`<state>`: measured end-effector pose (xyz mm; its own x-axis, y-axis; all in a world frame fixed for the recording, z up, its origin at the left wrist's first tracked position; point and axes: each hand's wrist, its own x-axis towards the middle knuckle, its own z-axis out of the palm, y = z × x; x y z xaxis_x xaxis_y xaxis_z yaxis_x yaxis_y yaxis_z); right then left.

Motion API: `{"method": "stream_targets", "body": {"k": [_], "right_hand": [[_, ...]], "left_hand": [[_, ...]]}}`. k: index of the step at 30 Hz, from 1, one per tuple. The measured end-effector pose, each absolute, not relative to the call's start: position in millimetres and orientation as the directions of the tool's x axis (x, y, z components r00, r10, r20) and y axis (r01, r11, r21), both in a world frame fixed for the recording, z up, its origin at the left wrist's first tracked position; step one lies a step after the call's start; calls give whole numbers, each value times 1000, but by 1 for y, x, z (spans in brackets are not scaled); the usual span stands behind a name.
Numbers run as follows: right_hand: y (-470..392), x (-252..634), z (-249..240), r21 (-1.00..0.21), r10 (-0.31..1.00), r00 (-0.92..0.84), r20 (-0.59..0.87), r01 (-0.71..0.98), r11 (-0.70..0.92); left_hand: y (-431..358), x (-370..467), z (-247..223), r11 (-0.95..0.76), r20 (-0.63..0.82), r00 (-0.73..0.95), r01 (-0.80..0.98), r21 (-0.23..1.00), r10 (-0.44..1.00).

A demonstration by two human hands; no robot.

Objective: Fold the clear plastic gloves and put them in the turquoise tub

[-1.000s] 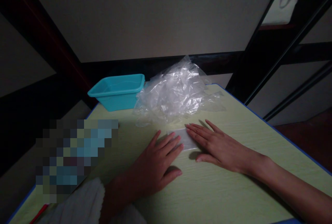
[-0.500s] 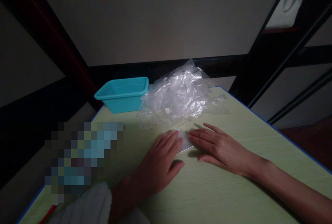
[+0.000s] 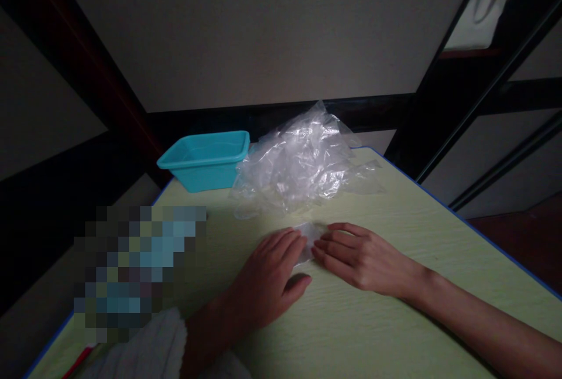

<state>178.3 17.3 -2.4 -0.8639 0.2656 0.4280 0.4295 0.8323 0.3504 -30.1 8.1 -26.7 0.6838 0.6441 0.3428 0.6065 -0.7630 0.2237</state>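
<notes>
Clear film (image 3: 307, 245), long axis hidden, lay within desk (image 3: 377, 335) edges, partly under your open left hand (image 3: 272, 276); right hand (image 3: 357, 257) half-curled, grip unclear.

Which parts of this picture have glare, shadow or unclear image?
Head view: bright glints on the crumpled plastic; dim wall behind; the small clear sheet looks faint; shadow below the right forearm; coarse pixelation over part of the table at left.

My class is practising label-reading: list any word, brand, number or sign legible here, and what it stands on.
No text can be read.
Turquoise tub, crumpled clear plastic: no lettering visible.
Small clear sheet: none I can make out.
Pixelated area at left: blocked out, any print unreadable.
</notes>
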Motion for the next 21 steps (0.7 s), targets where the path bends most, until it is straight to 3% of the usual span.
{"method": "stream_targets", "body": {"k": [3, 5, 11, 15, 21], "right_hand": [[18, 178, -5, 306, 272, -828, 490, 456, 835], [19, 178, -6, 211, 312, -768, 559, 495, 843], [18, 180, -5, -307, 595, -474, 649, 552, 775], [17, 177, -4, -615, 783, -321, 534, 488, 619], [20, 167, -12, -909, 914, -292, 281, 224, 351]], "left_hand": [[8, -30, -28, -758, 398, 652, 609, 232, 646], [9, -29, -28, -745, 449, 607, 616, 256, 655], [14, -29, -24, -600, 441, 407, 541, 589, 800], [15, -26, -17, -488, 378, 310, 503, 713, 872], [23, -20, -13, -307, 268, 163, 299, 904, 949]]}}
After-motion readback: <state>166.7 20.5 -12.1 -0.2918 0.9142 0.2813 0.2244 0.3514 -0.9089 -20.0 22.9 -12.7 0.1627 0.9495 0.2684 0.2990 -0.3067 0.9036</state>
